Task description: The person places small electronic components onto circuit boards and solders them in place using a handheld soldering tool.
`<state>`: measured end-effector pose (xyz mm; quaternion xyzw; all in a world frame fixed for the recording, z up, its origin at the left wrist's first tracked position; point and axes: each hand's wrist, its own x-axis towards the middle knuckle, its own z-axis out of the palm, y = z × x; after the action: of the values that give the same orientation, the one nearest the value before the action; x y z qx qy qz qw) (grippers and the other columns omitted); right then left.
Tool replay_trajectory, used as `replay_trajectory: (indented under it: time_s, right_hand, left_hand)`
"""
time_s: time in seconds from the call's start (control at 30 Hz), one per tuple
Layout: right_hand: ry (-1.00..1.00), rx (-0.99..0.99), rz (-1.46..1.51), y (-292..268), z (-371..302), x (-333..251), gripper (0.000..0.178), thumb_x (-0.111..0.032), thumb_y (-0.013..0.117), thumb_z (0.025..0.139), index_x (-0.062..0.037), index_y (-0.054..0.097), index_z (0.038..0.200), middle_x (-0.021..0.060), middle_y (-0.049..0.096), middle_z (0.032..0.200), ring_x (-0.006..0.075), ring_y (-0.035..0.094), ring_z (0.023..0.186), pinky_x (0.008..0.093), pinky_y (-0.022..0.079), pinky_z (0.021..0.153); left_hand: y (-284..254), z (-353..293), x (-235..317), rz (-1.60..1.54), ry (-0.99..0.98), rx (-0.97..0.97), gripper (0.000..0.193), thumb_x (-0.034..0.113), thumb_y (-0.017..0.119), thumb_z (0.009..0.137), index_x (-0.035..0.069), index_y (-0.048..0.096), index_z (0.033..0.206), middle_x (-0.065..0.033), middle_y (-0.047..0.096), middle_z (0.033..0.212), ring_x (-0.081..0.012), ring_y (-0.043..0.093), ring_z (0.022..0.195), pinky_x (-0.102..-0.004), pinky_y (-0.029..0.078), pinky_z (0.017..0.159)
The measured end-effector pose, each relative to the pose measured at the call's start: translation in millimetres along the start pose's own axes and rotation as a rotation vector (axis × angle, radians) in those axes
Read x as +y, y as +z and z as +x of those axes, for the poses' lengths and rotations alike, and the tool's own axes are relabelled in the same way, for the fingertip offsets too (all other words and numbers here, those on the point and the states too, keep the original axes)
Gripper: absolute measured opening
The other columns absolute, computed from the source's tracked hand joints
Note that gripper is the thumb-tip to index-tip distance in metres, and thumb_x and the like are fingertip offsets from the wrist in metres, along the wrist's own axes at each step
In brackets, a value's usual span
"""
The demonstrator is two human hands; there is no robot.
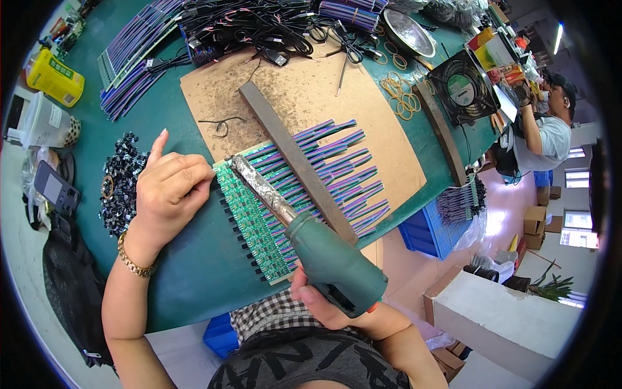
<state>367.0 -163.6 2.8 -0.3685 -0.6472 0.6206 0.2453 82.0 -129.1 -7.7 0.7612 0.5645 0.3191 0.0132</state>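
My right hand grips a green soldering gun. The gun's long metal barrel slants up and left, its tip over the upper left corner of a green circuit board panel. At that same corner, the fingers of my left hand are pinched together, with one finger raised; what they hold is hidden. Small black parts line the panel's left edge. Bundles of striped wires run right from the boards, and a dark metal bar lies across them.
Beside my left hand lies a pile of small black parts. Brown cardboard sits under the work. Black cables heap at the back; rubber bands, a fan and a second bar stand right. A person works beyond.
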Motion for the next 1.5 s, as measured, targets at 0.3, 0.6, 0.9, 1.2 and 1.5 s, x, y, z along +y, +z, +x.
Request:
replay_trajectory:
  time_s: [0.3,0.6,0.9,1.2,1.5]
  right_hand:
    - [-0.027,-0.005,0.002,2,1,9,0.02,-0.003,0.072,0.071,-0.0018,0.066,0.09,0.007,0.066,0.08,0.0235,0.065,0.069,0.0312,0.053,0.065]
    - [0.067,-0.05,0.439,-5,0,9,0.036,-0.009,0.057,0.091,-0.0036,0.047,0.125,0.0109,0.06,0.086,0.0174,0.061,0.074,0.0322,0.052,0.069]
    - [-0.127,-0.082,0.622,2,-9,23,0.032,-0.006,0.057,0.09,-0.0016,0.046,0.119,0.0071,0.056,0.092,0.013,0.056,0.082,0.0295,0.05,0.074]
    - [-0.244,0.021,0.111,-43,-12,-9,0.038,-0.013,0.058,0.089,-0.0031,0.047,0.124,0.0098,0.06,0.087,0.0163,0.059,0.078,0.0325,0.049,0.072]
    - [-0.622,0.497,0.07,-132,68,-70,0.035,-0.003,0.053,0.093,0.0001,0.046,0.127,0.005,0.057,0.083,0.0126,0.057,0.069,0.0276,0.048,0.061]
  left_hand:
    - [-2,-1,1,-0.018,-0.004,-0.008,0.02,-0.007,0.068,0.067,0.008,0.064,0.078,-0.0011,0.067,0.08,-0.0153,0.063,0.07,-0.0506,0.036,0.107]
    - [0,3,-1,-0.048,-0.009,-0.016,0.02,-0.004,0.071,0.067,0.01,0.064,0.079,-0.0006,0.066,0.081,-0.0169,0.062,0.069,-0.0493,0.041,0.102]
    - [-20,4,0,-0.172,-0.032,-0.131,0.019,-0.007,0.065,0.07,0.005,0.06,0.083,-0.0069,0.065,0.09,-0.025,0.064,0.084,-0.0476,0.044,0.098]
    - [-27,5,-24,-0.002,-0.059,0.123,0.019,-0.012,0.054,0.064,0.0,0.059,0.078,-0.015,0.061,0.098,-0.0323,0.057,0.094,-0.0377,0.047,0.08]
    - [-23,-9,-38,0.027,-0.136,0.004,0.017,-0.011,0.053,0.07,-0.002,0.055,0.085,-0.0181,0.057,0.101,-0.0356,0.053,0.095,-0.04,0.043,0.086]
